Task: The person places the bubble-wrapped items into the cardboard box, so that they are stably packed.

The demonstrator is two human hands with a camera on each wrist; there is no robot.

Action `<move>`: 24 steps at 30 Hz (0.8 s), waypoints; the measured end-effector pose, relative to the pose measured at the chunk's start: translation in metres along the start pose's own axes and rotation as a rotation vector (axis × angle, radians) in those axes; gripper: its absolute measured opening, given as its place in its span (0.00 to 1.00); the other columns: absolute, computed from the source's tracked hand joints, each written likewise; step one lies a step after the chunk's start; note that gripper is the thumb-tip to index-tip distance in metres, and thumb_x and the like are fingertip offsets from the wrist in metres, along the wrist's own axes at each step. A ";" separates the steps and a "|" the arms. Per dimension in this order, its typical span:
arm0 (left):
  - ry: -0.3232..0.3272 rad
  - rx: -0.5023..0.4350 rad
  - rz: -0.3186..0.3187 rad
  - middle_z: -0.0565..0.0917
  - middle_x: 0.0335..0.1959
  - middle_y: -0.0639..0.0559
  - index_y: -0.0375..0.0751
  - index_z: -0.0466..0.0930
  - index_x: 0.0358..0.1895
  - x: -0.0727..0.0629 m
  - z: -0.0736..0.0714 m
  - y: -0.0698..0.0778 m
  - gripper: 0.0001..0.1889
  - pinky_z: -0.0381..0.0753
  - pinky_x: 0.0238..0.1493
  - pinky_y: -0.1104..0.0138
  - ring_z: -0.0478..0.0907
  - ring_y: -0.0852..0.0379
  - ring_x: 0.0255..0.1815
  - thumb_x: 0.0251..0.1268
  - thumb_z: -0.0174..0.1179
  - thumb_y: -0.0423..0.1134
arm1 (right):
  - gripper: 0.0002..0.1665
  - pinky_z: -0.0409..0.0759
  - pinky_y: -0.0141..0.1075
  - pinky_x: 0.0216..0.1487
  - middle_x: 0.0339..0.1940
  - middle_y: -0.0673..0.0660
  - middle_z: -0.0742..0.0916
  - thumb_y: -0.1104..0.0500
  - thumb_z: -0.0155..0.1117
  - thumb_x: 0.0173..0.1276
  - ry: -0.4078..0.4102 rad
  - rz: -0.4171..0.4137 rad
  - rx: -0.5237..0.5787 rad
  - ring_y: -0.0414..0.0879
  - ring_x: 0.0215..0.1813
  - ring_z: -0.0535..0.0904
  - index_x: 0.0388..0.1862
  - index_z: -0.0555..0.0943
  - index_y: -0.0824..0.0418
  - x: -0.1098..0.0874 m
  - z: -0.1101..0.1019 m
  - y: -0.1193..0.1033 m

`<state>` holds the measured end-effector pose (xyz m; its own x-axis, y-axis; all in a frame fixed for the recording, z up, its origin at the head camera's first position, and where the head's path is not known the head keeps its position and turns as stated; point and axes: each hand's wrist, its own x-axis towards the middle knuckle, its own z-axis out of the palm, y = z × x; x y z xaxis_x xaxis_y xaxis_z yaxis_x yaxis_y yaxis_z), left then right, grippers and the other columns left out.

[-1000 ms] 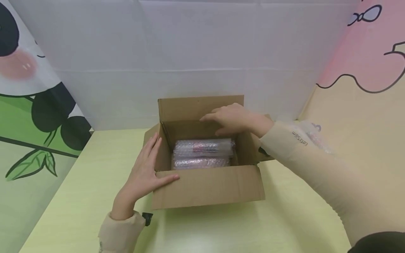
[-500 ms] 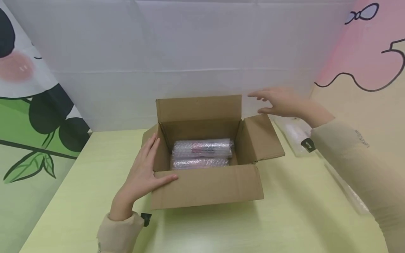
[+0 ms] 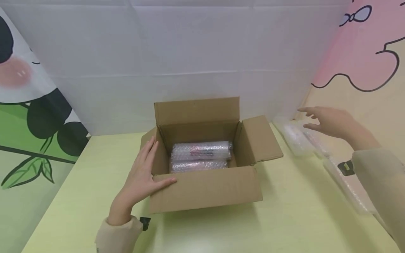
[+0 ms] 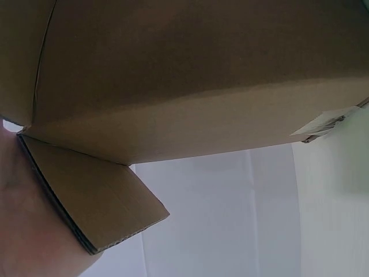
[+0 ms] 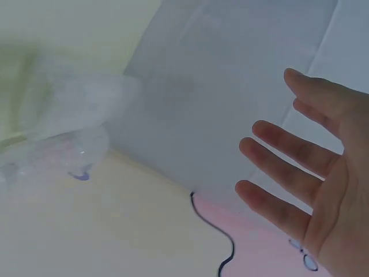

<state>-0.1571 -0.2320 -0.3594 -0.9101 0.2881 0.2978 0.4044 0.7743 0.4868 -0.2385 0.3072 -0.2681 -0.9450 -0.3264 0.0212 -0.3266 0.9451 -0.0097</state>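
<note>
An uncapped view down into a cardboard box [image 3: 205, 191] shows its flaps spread outward. Inside lie two bubble-wrapped packages [image 3: 202, 150], one behind the other. My left hand [image 3: 139, 175] rests on the box's near left corner, thumb over the front flap and fingers along the left side. In the left wrist view the box's side wall [image 4: 202, 124] fills the upper part. My right hand [image 3: 335, 123] hovers at the far right with fingers spread and nothing in them, above more bubble-wrapped packages [image 3: 295, 138]. The right wrist view shows those packages [image 5: 75, 109] blurred, apart from the fingers.
Another long bubble-wrapped package [image 3: 346, 186] lies on the pale yellow table [image 3: 215, 232], partly behind the right sleeve. A white sheet [image 3: 196, 45] hangs behind the box, and cartoon-printed panels [image 3: 357, 63] flank the table.
My right hand has moved from above the box out to the right, over the wrapped packages there. The left hand has stayed on the box corner, and the box's contents look the same.
</note>
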 end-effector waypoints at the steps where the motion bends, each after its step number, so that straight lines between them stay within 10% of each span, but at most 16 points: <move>1: 0.001 -0.001 0.002 0.42 0.81 0.47 0.43 0.40 0.79 0.000 0.000 0.000 0.62 0.52 0.71 0.36 0.43 0.39 0.79 0.46 0.72 0.60 | 0.35 0.77 0.61 0.46 0.54 0.67 0.84 0.54 0.63 0.67 -0.005 0.013 0.000 0.62 0.55 0.81 0.71 0.66 0.60 -0.005 0.006 0.007; 24: 0.030 -0.011 0.036 0.43 0.80 0.45 0.39 0.42 0.78 -0.002 0.002 -0.001 0.62 0.53 0.70 0.35 0.44 0.38 0.79 0.45 0.73 0.57 | 0.43 0.75 0.65 0.31 0.52 0.81 0.76 0.42 0.57 0.67 -0.225 0.326 0.106 0.78 0.45 0.76 0.67 0.58 0.71 -0.093 0.117 0.077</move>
<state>-0.1560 -0.2325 -0.3621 -0.8919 0.2985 0.3396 0.4378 0.7577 0.4840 -0.1775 0.4082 -0.3877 -0.9756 -0.0168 -0.2191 0.0015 0.9965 -0.0832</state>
